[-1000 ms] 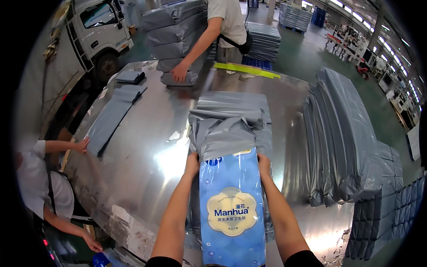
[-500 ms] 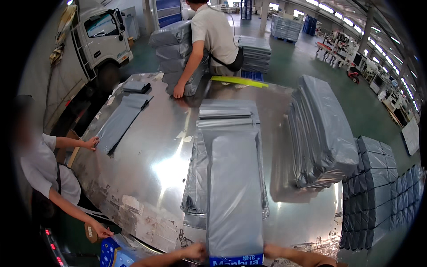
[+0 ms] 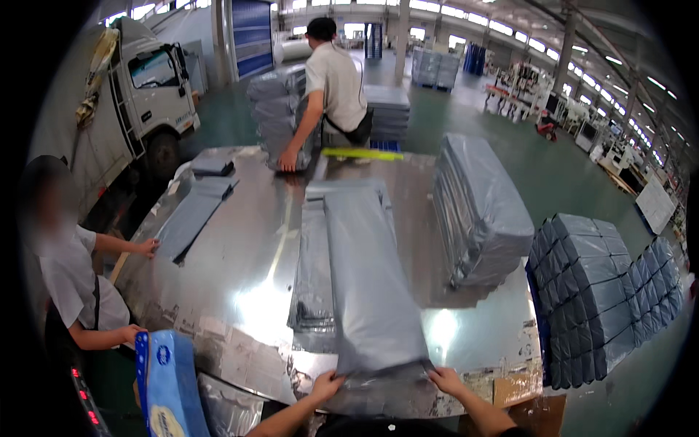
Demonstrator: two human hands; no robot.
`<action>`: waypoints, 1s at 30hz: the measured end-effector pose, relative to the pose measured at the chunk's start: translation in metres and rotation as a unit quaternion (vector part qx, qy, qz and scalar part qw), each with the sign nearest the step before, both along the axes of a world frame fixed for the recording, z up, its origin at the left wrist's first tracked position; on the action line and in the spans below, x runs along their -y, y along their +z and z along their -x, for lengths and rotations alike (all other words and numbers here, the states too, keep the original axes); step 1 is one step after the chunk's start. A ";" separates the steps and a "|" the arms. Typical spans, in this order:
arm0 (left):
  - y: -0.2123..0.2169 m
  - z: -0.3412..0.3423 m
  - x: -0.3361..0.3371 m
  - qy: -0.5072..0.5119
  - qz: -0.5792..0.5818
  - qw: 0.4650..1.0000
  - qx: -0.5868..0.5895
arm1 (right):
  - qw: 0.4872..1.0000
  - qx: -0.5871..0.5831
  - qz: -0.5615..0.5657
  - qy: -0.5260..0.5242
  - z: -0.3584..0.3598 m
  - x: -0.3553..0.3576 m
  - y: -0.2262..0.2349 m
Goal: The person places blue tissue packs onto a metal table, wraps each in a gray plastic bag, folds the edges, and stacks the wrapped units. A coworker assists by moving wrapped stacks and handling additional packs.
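My left hand (image 3: 327, 384) and my right hand (image 3: 445, 379) each pinch a near corner of the long grey poly bag (image 3: 368, 280), fingers pressed closed on the film, so that its open mouth stays wide and low at the table's near edge. The bag lies lengthwise away from me on the shiny metal table (image 3: 247, 255), filled and bulging, resting on a flat stack of empty grey bags (image 3: 314, 269) — a supply placed directly under the work so the next one is at hand. To the right, a leaning row of packed grey bundles (image 3: 480, 207) stands on edge on the table, and beyond the table's right side a block of stacked grey packs (image 3: 604, 291) sits lower down. At lower left a blue printed package (image 3: 169, 382) stands upright beside a seated person in a white shirt (image 3: 73, 280), whose hand rests on another flat grey bag (image 3: 191, 218). At the far edge a second person in a pale shirt (image 3: 333, 84) leans a hand on a grey pile; a white truck (image 3: 145, 87) is parked beyond, at upper left.
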State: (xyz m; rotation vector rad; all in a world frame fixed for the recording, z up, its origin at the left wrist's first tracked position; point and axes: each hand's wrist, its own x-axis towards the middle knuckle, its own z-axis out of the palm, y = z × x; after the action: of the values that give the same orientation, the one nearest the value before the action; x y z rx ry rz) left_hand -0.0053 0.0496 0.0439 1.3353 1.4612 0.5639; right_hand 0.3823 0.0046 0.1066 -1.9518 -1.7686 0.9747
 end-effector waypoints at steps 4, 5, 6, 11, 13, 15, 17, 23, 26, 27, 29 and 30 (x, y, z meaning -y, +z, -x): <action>-0.046 0.013 0.029 -0.022 0.006 0.999 -0.025 | 0.977 0.104 -0.122 -0.140 0.020 0.041 -0.018; -0.047 0.014 0.035 -0.029 0.031 0.999 -0.016 | 0.959 0.106 -0.203 -0.167 0.045 0.036 0.003; -0.046 0.014 0.039 -0.041 0.056 0.998 -0.006 | 0.959 0.056 -0.257 -0.108 0.060 0.033 -0.004; 0.064 -0.008 0.045 -0.066 0.039 0.993 0.091 | 0.963 0.028 -0.207 0.173 0.141 -0.018 -0.067; 0.099 -0.009 0.053 -0.101 0.001 0.988 0.114 | 0.955 0.146 -0.204 0.156 0.147 -0.029 -0.080; 0.140 -0.006 0.054 -0.104 0.011 0.989 0.104 | 0.943 0.138 -0.284 0.107 0.150 -0.042 -0.088; 0.070 0.027 0.045 -0.072 0.025 0.994 0.081 | 0.969 0.102 -0.154 0.165 0.154 -0.059 -0.086; 0.029 0.033 0.053 0.009 0.137 0.977 0.165 | 0.956 -0.008 -0.008 0.294 0.200 -0.052 -0.034; 0.012 0.033 0.057 0.002 0.143 0.957 0.253 | 0.939 -0.114 0.049 0.319 0.225 -0.041 -0.003; 0.014 0.036 0.058 0.010 0.156 0.952 0.264 | 0.936 -0.090 0.022 0.341 0.229 -0.040 -0.002; 0.016 0.039 0.058 0.005 0.162 0.947 0.277 | 0.924 -0.043 -0.034 0.379 0.233 -0.041 -0.001; 0.017 0.038 0.056 0.006 0.160 0.950 0.266 | 0.916 -0.046 -0.083 0.390 0.231 -0.041 -0.001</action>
State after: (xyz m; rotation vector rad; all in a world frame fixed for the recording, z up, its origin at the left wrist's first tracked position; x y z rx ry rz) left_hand -0.0428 -0.0063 0.0605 0.8327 1.0570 0.6071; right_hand 0.1515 0.0453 0.1061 -1.0499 -2.5267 1.0569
